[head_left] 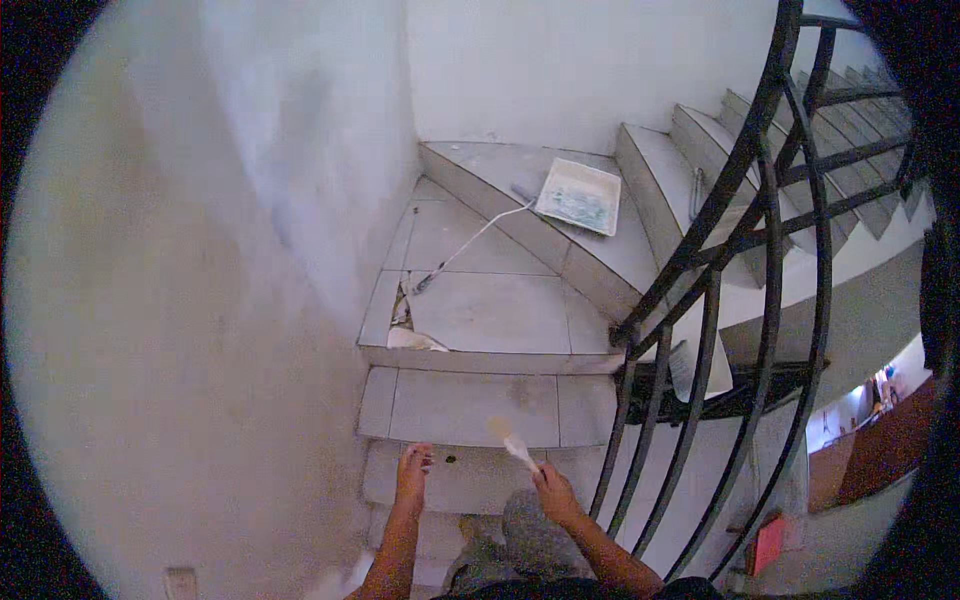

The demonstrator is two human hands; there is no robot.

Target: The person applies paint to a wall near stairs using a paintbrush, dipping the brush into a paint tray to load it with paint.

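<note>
My right hand [556,493] is closed round the handle of a paintbrush [519,450], whose pale tan bristles point up and to the left over the stair tread. To its left, my left hand [414,466] is held near the wall side with loosely curled fingers, and nothing shows in it. On a higher step lies a white paint tray [578,197] with bluish-green smears inside. A paint roller [480,236] rests from the tray's left edge down to the tread below, its handle end lowest.
Tiled winding stairs [480,400] climb ahead and turn right. A black metal railing [770,230] curves along the right. The patchy painted wall [200,300] stands on the left. A torn whitish scrap [415,341] lies on a step edge. Behind the railing is a white panel-like piece [705,368].
</note>
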